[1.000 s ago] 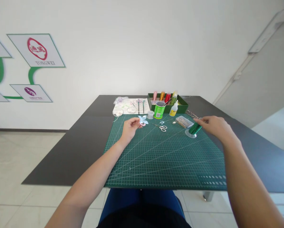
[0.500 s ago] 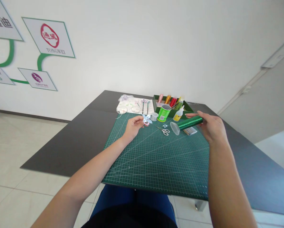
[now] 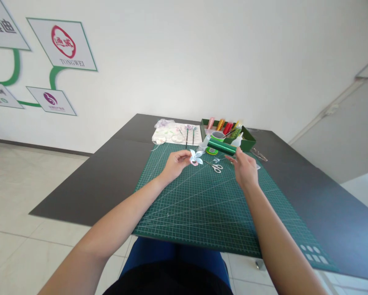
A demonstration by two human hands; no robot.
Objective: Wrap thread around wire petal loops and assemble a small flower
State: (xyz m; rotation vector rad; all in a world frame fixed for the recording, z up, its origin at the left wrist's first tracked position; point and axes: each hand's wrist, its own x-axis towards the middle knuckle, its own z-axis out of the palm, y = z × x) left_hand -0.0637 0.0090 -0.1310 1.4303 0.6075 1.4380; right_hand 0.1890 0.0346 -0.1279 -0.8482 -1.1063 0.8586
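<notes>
1. Left hand (image 3: 175,163) is raised over the far part of the green cutting mat (image 3: 208,205). Its fingers are pinched together on a small paper flower (image 3: 195,156) with pale blue petals and a pink base.
2. Right hand (image 3: 245,170) is just right of the flower. Its fingers are clamped on one end of a green spool (image 3: 222,146), which lies roughly level in the air and points left, towards the flower.
3. A clear, cone-like end (image 3: 205,142) shows at the spool's left tip, near the flower but not touching it.
4. Scissors (image 3: 216,166) lie flat on the mat between the two hands, below the spool.
5. The mat sits on a dark tabletop (image 3: 116,172) and reaches to its near edge.
6. Behind the hands:
   - A green tray (image 3: 248,142) holds several upright tubes in pink, orange, red and yellow-green.
   - A green can (image 3: 217,136) stands beside the tray, partly hidden by the spool.
7. At the far left of the mat's top edge, a white sheet (image 3: 174,135) carries small flower parts and two dark stems. The detail is too small to read.
8. The wall behind has signs (image 3: 62,43) linked by green lines.
</notes>
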